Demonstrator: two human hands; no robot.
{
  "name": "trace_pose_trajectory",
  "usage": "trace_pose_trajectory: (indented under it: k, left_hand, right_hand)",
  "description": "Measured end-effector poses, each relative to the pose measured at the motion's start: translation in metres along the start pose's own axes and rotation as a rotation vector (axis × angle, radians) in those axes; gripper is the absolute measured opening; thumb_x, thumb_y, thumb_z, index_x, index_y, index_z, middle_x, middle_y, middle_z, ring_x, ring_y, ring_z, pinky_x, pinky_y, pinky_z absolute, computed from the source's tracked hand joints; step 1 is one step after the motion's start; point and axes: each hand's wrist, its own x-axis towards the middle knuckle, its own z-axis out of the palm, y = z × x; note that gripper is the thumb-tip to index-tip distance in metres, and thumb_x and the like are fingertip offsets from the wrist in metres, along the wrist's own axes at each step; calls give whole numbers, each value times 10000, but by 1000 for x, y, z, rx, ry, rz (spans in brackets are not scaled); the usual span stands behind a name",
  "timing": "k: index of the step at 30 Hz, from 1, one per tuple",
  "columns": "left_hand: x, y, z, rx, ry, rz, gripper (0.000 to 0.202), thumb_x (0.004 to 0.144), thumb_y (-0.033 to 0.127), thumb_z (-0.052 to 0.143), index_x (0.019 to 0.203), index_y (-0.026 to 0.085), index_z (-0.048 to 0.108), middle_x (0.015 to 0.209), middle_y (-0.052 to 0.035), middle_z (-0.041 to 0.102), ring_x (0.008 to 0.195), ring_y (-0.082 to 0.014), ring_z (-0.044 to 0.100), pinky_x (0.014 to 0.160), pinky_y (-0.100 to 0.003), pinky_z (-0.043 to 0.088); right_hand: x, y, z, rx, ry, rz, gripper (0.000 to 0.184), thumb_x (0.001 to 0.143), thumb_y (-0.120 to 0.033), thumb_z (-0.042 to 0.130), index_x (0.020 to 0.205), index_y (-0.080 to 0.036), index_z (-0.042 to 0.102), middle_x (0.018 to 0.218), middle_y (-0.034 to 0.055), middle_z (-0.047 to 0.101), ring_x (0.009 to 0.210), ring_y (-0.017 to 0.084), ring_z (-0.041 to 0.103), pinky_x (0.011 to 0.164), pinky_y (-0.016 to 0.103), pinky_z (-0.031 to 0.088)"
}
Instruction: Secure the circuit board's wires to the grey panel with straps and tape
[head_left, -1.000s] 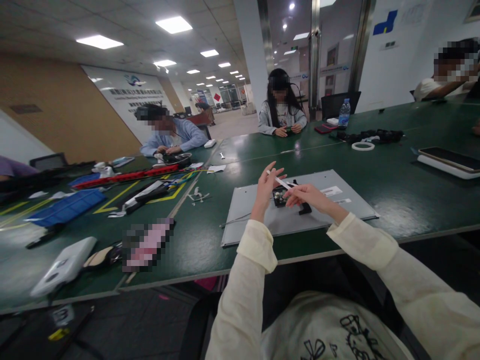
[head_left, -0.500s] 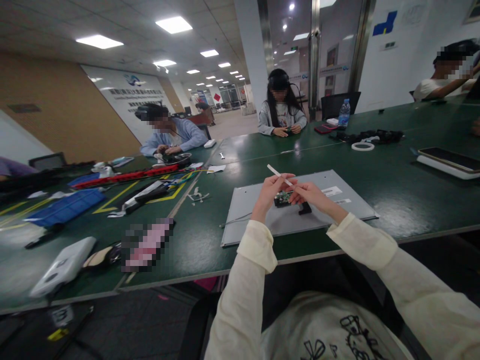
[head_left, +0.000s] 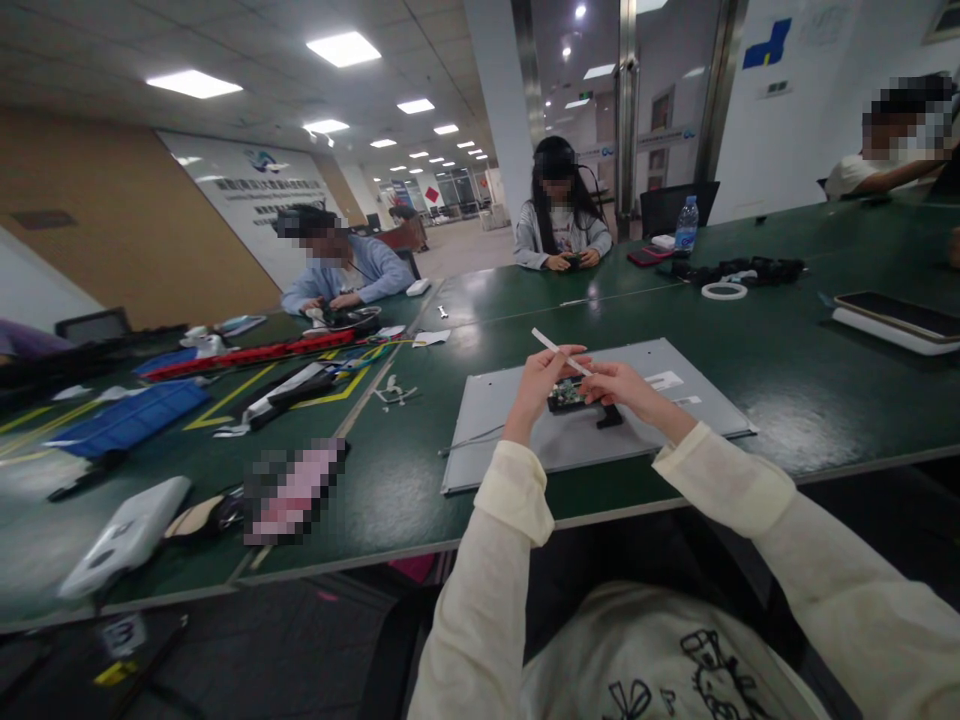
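A thin flat white strip (head_left: pixel 550 343) slants between my two hands, above a grey panel (head_left: pixel 491 400) lying on the table. Near the strip's middle, my left hand (head_left: pixel 541 380) is closed on it, with one end sticking out up and to the left. My right hand (head_left: pixel 619 386) pinches the strip's lower right end. Under my hands a small green circuit board (head_left: pixel 564 393) shows in part; my fingers hide the rest. A black bracket-like piece (head_left: pixel 610 417) is on the panel below my right hand.
Left on the green table (head_left: pixel 390 470) are a pink phone-shaped item (head_left: pixel 304 495), a white device (head_left: pixel 124 535), a blue bin (head_left: pixel 131 415) and white scraps (head_left: pixel 394 392). At right are a tape roll (head_left: pixel 724 291) and a phone (head_left: pixel 900 315). Co-workers sit across the table.
My hands and the strip stay in nearly the same place, with only slight finger movement. The whole view has shifted a little.
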Motion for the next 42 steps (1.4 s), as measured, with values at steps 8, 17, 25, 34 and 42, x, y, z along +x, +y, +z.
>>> trace_pose_trajectory:
  k: [8,17,25,34,42]
  left_hand:
    - [1,-2,-1,-35,72,15,415,817,493,603,1007,136,694,985,-136,726,884,-216,686,837,-349,512]
    - [0,3,1,-54,128,-31,476,848,560,526,1043,154,681,1086,-140,699,856,-220,691,805,-354,513]
    - [-4,7,3,-5,92,-61,604,845,647,446,1038,132,695,934,-137,732,765,-202,688,717,-300,515]
    - [-4,7,2,-15,44,-42,528,837,580,525,1108,151,667,940,-126,729,786,-197,691,716,-293,521]
    - [-3,4,1,24,28,-42,476,800,510,613,1104,146,662,960,-125,721,750,-174,679,699,-284,516]
  right_hand:
    - [4,7,-1,-61,-10,-176,425,760,-545,643,867,-142,724,699,67,676,587,126,580,453,208,328]
    - [2,1,0,-49,-70,-208,394,757,-522,640,832,-144,718,685,59,672,548,107,563,454,205,317]
    - [2,0,3,-73,27,55,220,798,-345,643,795,-131,692,725,69,687,611,100,604,496,172,379]
    - [-4,-8,6,-62,24,17,341,696,-230,729,1025,-182,654,811,32,693,680,123,627,495,174,383]
    - [4,4,2,-132,-72,-47,246,717,-340,729,883,-160,699,768,54,696,611,116,592,466,194,347]
